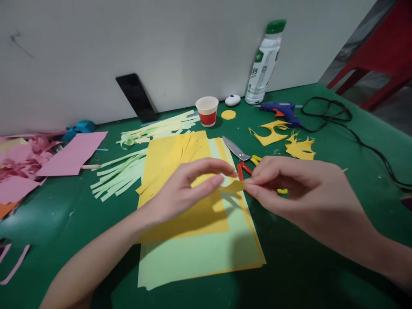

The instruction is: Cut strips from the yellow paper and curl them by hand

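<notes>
My right hand (299,193) pinches a small yellow paper piece (234,186) between thumb and fingertips. My left hand (189,182) hovers just left of it over the paper stack, its thumb and fingers apart and slightly curled. The left fingertips are close to the paper piece; whether they touch it I cannot tell. Underneath lie a yellow paper sheet (193,221), several cut yellow strips (183,150) and light green sheets (199,257). Scissors (240,150) with red and yellow handles lie partly hidden behind my right hand.
Behind stand a paper cup (207,112), a white bottle (264,64) and a leaning phone (135,96). A blue glue gun (281,110) with a black cord (357,133), yellow scraps (268,134) and a yellow disc (228,115) lie right. Green fringes (124,174) and pink paper (75,154) lie left.
</notes>
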### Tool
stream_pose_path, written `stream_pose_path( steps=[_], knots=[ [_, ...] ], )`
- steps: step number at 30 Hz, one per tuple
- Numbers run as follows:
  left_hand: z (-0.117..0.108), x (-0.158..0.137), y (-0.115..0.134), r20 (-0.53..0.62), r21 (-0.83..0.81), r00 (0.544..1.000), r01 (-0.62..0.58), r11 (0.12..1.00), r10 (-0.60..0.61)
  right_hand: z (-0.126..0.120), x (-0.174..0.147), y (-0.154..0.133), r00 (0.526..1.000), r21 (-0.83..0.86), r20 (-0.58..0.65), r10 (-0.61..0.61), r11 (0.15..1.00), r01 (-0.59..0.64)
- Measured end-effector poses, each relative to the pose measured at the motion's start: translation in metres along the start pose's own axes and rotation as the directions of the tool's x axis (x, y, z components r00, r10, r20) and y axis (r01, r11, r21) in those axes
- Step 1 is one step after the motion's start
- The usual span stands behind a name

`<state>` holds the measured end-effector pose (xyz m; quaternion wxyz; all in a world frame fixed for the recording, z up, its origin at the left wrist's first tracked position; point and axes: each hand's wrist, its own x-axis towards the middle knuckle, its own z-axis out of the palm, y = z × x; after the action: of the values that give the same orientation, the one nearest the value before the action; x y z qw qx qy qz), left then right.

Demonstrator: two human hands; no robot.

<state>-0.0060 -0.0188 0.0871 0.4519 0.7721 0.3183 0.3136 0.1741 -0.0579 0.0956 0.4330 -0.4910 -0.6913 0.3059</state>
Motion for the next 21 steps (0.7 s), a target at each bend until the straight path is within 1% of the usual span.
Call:
stream_pose_path(
  steps=[1, 3, 6, 9, 11, 14, 16, 18, 21],
  knots=[
    [0.004, 0.0, -0.002, 0.094, -0.072, 0.995, 0.035, 0.997, -0.029, 0.0, 0.002, 0.001, 0.997, 0.076, 0.029, 0.072, 0.994, -0.074],
    [0.013, 0.0, -0.006, 0.205, -0.191, 0.973, 0.143, 0.971, -0.104, 0.001, 0.007, 0.006, 0.984, 0.197, 0.084, 0.158, 0.965, -0.172],
    [0.026, -0.003, -0.014, 0.203, -0.362, 0.949, 0.302, 0.882, -0.242, 0.002, 0.013, 0.015, 0.965, 0.309, 0.111, 0.237, 0.915, -0.261],
    [0.031, -0.005, -0.019, 0.225, -0.499, 0.918, 0.398, 0.77, -0.328, 0.003, 0.015, 0.02, 0.947, 0.318, 0.174, 0.271, 0.894, -0.314],
    [0.031, -0.007, -0.02, 0.26, -0.527, 0.903, 0.429, 0.733, -0.341, 0.003, 0.015, 0.021, 0.942, 0.271, 0.218, 0.257, 0.911, -0.311],
    [0.03, -0.01, -0.022, 0.3, -0.569, 0.899, 0.438, 0.696, -0.32, 0.005, 0.014, 0.02, 0.952, 0.203, 0.201, 0.23, 0.941, -0.27],
    [0.029, -0.013, -0.023, 0.334, -0.607, 0.895, 0.445, 0.659, -0.296, 0.006, 0.014, 0.02, 0.955, 0.197, 0.196, 0.223, 0.945, -0.261],
    [0.028, -0.015, -0.025, 0.371, -0.628, 0.889, 0.453, 0.633, -0.268, 0.008, 0.013, 0.02, 0.945, 0.226, 0.233, 0.229, 0.932, -0.282],
    [0.026, -0.018, -0.028, 0.405, -0.623, 0.879, 0.467, 0.628, -0.252, 0.012, 0.012, 0.021, 0.918, 0.267, 0.294, 0.268, 0.899, -0.348]
  ],
)
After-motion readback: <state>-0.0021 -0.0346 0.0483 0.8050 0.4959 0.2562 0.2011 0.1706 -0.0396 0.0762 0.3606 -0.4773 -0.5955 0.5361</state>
